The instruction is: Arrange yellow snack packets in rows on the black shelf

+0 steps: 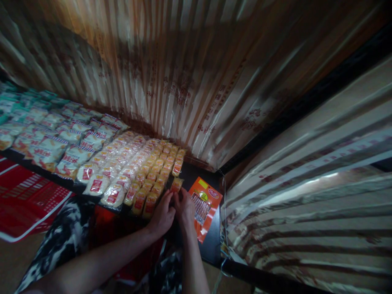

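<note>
Both hands meet at the right end of rows of wrapped snacks. A small yellow-wrapped snack cake [177, 184] with an orange label is between the fingertips. My left hand [161, 215] pinches its lower left side, and my right hand [185, 207] grips it from the right. The fingers partly hide its lower end. Just left of the hands stand rows of matching yellow snack cakes [150, 204]. Right of my right hand, close to it, an orange snack bag [207, 204] with a clear window lies flat on the black table [211, 247].
Round white wrapped cakes [96, 184], white snack bags [73, 159] and green bags [15, 102] fill the table leftward. A red basket [30, 196] stands at lower left. Pleated printed sheeting [171, 81] hangs behind. A black bar [294, 104] and thin cord [226, 220] are at right.
</note>
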A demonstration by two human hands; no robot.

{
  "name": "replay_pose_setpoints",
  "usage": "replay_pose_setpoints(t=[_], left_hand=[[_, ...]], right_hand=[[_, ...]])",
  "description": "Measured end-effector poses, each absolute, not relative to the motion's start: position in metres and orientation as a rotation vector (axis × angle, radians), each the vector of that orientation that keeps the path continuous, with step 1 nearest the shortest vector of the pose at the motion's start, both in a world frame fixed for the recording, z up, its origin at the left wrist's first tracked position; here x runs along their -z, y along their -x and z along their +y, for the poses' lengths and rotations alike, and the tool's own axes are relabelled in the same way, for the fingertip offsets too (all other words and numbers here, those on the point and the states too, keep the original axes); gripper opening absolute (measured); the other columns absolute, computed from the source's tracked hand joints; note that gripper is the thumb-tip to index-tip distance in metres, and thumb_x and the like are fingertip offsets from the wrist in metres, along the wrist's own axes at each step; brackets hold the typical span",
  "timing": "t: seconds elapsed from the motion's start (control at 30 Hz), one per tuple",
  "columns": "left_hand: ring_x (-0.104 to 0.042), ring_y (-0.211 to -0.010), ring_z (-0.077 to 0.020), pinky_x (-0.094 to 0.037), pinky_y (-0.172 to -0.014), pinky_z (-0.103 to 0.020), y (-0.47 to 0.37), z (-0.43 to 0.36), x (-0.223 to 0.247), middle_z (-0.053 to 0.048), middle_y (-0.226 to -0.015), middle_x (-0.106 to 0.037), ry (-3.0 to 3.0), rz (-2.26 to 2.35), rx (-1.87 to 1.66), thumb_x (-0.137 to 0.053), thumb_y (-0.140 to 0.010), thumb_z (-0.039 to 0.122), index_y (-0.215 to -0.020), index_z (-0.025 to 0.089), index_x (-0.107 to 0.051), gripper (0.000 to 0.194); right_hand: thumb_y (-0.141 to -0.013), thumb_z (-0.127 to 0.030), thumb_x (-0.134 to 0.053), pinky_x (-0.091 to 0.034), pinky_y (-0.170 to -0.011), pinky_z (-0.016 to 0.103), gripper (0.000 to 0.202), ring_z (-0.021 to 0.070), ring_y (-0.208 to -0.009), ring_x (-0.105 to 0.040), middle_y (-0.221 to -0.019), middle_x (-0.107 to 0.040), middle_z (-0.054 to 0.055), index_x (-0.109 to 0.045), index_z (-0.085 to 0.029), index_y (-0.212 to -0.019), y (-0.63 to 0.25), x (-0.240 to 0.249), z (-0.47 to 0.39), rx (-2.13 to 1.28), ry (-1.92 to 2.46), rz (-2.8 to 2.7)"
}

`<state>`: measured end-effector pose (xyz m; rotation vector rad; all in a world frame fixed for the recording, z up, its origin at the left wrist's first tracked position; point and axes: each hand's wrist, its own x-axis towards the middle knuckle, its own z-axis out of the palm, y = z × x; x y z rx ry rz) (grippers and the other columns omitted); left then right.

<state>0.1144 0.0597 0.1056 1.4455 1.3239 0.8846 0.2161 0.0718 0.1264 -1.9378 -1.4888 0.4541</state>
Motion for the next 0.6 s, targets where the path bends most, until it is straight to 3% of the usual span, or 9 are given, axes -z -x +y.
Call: replay_pose_setpoints(t=[0.1, 0.27, 0.47, 0.6], left_hand=[[-0.037, -0.133, -0.0234, -0.024, -0.115, -0.042, -0.115, 0.062, -0.108, -0.016, -0.143, -0.040, -1.433, 1.311, -0.876, -0.046, -0.068, 0.005, -0.124, 0.011, -0.052, 0.057], [-0.039, -0.132, -0.0231, -0.027, -0.114, -0.040, -0.118, 0.067, -0.104, -0.011, -0.140, -0.046, -1.360, 1.272, -0.960, -0.047, -0.064, 0.003, -0.121, 0.015, -0.055, 0.059], [-0.040, -0.131, -0.0238, -0.032, -0.111, -0.041, -0.121, 0.073, -0.100, -0.015, -0.142, -0.040, -1.352, 1.251, -0.943, -0.045, -0.064, 0.002, -0.122, 0.012, -0.052, 0.059], [-0.038, -0.133, -0.0237, -0.030, -0.113, -0.041, -0.120, 0.075, -0.102, -0.013, -0.142, -0.042, -1.369, 1.258, -0.951, -0.046, -0.064, 0.002, -0.119, 0.015, -0.054, 0.057]], right_hand=[[-0.084, -0.030, -0.044, -0.046, -0.070, 0.029, 0.031, 0.0206, -0.079, -0.064, -0.091, -0.069, 0.010, -0.065, -0.015, -0.100, -0.218, -0.129, 0.075, -0.463, 1.945, -1.489], [-0.085, -0.031, -0.044, -0.047, -0.069, 0.028, 0.032, 0.0204, -0.076, -0.065, -0.088, -0.070, 0.011, -0.065, -0.013, -0.100, -0.218, -0.135, 0.080, -0.566, 1.985, -1.456], [-0.084, -0.033, -0.043, -0.049, -0.072, 0.031, 0.036, 0.0220, -0.079, -0.065, -0.091, -0.070, 0.012, -0.064, -0.012, -0.103, -0.218, -0.127, 0.085, -0.624, 1.894, -1.367], [-0.082, -0.033, -0.044, -0.050, -0.072, 0.032, 0.035, 0.0216, -0.079, -0.065, -0.091, -0.070, 0.011, -0.064, -0.013, -0.103, -0.219, -0.123, 0.087, -0.650, 1.828, -1.330]])
